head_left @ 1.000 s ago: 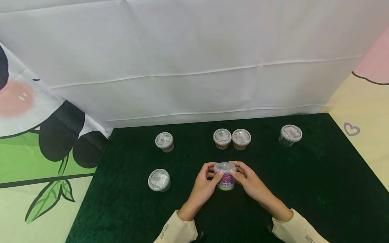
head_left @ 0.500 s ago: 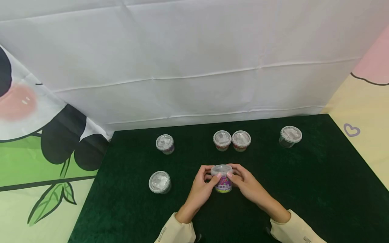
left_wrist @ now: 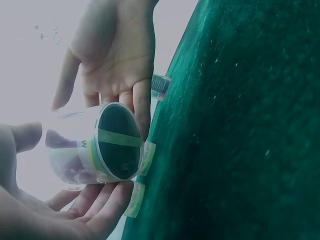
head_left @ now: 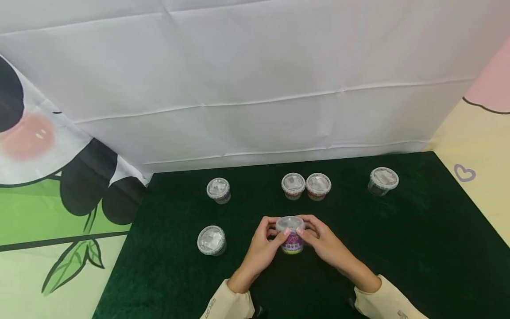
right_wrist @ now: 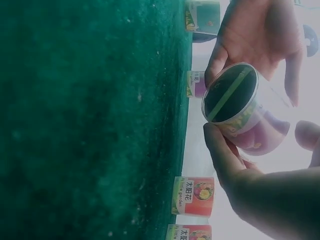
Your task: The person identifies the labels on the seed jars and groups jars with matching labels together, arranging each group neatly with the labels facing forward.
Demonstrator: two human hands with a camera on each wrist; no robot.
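Observation:
A clear plastic cup with a purple label and a translucent lid is held upright between both hands in the head view. My left hand grips its left side, thumb on the front and fingers behind. From the other side my right hand holds it the same way. Both wrist views show the bottom of the cup off the table, with a pale strip across its base. In the right wrist view the label of the cup is washed out by light.
Two lidded cups with red labels stand side by side behind the hands. Two more cups are to the left, one behind the other. Another cup stands at the far right. Dark green cloth covers the table, with a white sheet behind.
Both hands have shifted slightly to the left and nearer with the cup between them. Their grip looks the same. The head view has tilted a little; the other cups stay in place.

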